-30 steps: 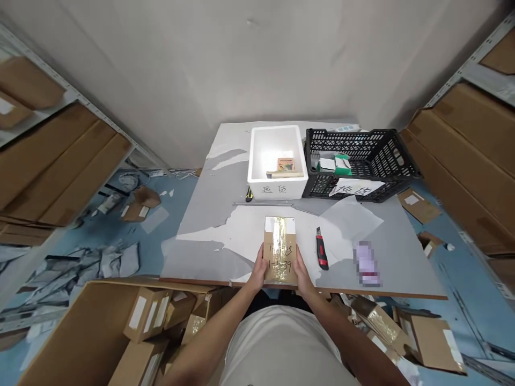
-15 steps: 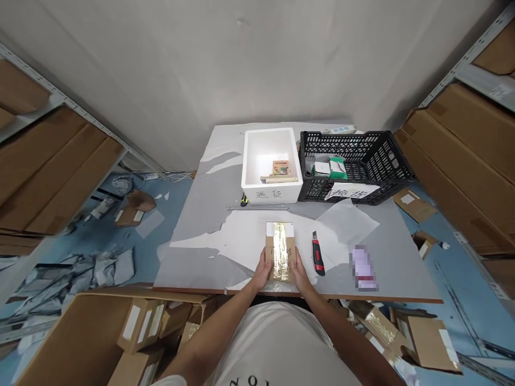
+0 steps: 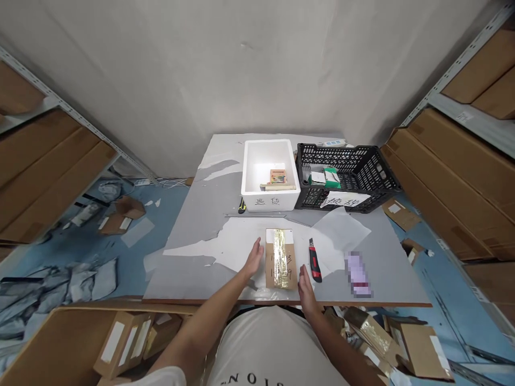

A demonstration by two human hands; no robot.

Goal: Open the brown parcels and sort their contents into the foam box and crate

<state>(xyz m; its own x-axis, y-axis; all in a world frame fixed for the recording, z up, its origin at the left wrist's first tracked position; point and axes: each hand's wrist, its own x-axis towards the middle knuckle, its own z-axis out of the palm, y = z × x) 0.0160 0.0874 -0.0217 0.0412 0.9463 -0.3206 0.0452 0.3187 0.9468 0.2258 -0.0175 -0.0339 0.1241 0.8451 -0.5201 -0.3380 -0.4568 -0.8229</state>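
Note:
A small cardboard box (image 3: 270,268) lies on the table, with shiny clear tape down its middle, handwritten numbers and a white patch at its far end. Just left of it, slightly apart, is my left hand (image 3: 254,258), fingers stretched out and holding nothing. My right hand (image 3: 306,292) is held along the box's near right side, fingers extended, also with nothing in it; whether it brushes the box I cannot tell. A red and black utility knife (image 3: 315,262) with its blade out lies to the right of the box.
Behind stand a white foam box (image 3: 270,202) with small packages inside and a black plastic crate (image 3: 306,199) with green-and-white boxes. A blurred purple item (image 3: 358,273) lies at right on the grey table (image 3: 189,230). An open carton (image 3: 76,332) of boxes sits below left.
Both hands have let go of the cardboard box and moved apart to either side. The box stays lying on the table. The camera view has shifted slightly.

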